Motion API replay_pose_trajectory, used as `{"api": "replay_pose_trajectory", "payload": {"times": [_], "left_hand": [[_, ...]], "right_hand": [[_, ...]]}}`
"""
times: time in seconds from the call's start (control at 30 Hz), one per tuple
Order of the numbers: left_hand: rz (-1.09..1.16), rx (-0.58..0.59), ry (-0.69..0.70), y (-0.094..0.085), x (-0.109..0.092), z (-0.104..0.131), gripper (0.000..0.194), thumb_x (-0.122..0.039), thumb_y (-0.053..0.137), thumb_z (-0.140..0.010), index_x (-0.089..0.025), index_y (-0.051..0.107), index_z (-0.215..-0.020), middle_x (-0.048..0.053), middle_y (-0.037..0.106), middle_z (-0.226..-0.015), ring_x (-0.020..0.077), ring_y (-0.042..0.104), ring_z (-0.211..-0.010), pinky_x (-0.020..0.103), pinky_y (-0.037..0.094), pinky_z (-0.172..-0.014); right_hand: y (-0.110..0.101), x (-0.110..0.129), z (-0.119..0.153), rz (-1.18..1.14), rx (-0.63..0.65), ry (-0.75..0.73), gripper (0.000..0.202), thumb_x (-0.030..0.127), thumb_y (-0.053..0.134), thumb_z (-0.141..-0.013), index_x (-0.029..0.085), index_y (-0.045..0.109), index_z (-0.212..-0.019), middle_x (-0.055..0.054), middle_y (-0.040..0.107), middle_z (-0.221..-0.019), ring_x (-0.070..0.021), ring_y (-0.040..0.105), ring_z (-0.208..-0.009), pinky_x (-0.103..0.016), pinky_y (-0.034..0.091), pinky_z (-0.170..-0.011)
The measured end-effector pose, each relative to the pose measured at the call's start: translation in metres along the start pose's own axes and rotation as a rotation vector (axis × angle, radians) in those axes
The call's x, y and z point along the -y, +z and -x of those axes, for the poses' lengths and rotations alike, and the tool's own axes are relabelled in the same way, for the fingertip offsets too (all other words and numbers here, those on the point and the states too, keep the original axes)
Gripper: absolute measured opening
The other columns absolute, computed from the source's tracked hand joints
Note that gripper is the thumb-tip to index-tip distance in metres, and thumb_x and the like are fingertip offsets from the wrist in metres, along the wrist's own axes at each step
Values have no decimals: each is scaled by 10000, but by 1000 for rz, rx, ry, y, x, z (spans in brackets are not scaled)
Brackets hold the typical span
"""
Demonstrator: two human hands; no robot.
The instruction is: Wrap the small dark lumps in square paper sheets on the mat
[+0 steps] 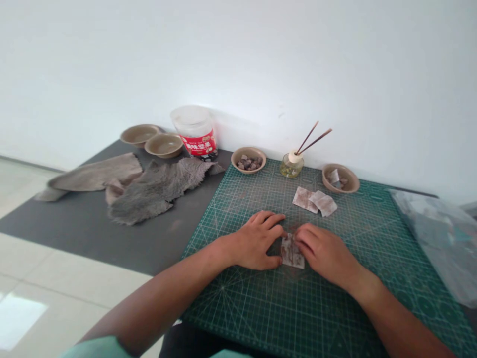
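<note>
On the green gridded cutting mat (268, 308), a small brown-stained off-white rectangular sheet (292, 254) is laid, long axis pointed forward. Its left edge is touched by the spread left hand (257, 242); whether its far end is pinched by the equally near, curled right hand (327, 251) cannot be told.

Grey table (156, 243) bears mat (242, 303); 2 bowls (164, 155); jar (198, 141).
</note>
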State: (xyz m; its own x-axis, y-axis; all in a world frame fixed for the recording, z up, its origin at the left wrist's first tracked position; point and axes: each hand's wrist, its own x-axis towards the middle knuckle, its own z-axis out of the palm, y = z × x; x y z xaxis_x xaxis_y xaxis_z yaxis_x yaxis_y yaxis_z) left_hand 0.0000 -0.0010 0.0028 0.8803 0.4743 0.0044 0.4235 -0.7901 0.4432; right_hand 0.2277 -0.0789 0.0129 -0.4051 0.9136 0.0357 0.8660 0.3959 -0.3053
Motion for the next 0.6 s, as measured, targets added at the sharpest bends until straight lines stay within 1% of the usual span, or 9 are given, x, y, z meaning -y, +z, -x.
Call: {"api": "replay_pose_trajectory", "payload": {"times": [0.07,0.17,0.2,0.23,0.33,0.37,0.5,0.57,0.6], "left_hand": [[0,-5,-4,0,0,0,524,-451,715,-778,-230,542,-1220,101,351,-1557,366,274,-1430,567,254,-1164],[3,-6,2,1,0,0,543,-456,716,-773,-231,536,-1233,102,355,-1555,366,281,-1427,566,264,-1160],[3,-6,5,1,0,1,552,-457,719,-770,-231,534,-1238,104,352,-1558,367,280,-1428,568,265,-1159],[1,-6,6,1,0,1,556,-456,721,-768,-230,533,-1240,105,348,-1560,368,280,-1428,571,264,-1159],[-2,-11,4,0,0,1,535,-449,718,-775,-231,536,-1228,106,345,-1564,368,278,-1430,579,256,-1160],[-1,-9,3,0,0,1,526,-448,716,-778,-233,538,-1223,105,347,-1562,368,279,-1430,580,258,-1158],[9,0,5,-1,0,1,536,-455,716,-774,-231,540,-1228,108,356,-1556,374,285,-1425,581,273,-1149],[8,-5,7,0,0,0,545,-451,718,-772,-228,539,-1235,109,354,-1557,375,281,-1427,580,270,-1152],[7,-6,6,0,0,0,543,-449,718,-771,-228,540,-1234,109,352,-1559,375,279,-1429,581,265,-1155]], "right_hand": [[-2,-3,1,-7,5,35,104,183,531,-970,197,608,-900,-43,641,-926,-188,627,-853,-319,461,-767],[-1,-1,2,-63,130,-87,82,202,549,-964,208,600,-900,-20,638,-914,-174,626,-813,-301,457,-724],[0,1,2,-64,138,-110,81,203,541,-969,211,600,-915,-20,640,-924,-177,627,-823,-305,457,-728],[0,2,2,-53,118,-103,88,201,528,-976,211,601,-929,-24,642,-937,-185,627,-842,-314,459,-740],[0,0,1,-12,15,8,116,197,501,-989,202,597,-926,-42,636,-953,-199,625,-875,-337,461,-781],[0,0,1,-18,15,29,116,197,505,-987,201,595,-914,-42,632,-946,-194,625,-864,-334,462,-777],[-1,2,2,-83,139,-86,77,198,545,-967,210,597,-911,-20,633,-925,-175,625,-822,-312,460,-726],[0,3,2,-73,119,-111,81,194,531,-975,210,602,-939,-26,642,-955,-187,627,-869,-327,465,-767],[1,3,2,-58,83,-87,92,190,518,-981,206,602,-947,-34,644,-967,-195,626,-894,-338,465,-793]]}}
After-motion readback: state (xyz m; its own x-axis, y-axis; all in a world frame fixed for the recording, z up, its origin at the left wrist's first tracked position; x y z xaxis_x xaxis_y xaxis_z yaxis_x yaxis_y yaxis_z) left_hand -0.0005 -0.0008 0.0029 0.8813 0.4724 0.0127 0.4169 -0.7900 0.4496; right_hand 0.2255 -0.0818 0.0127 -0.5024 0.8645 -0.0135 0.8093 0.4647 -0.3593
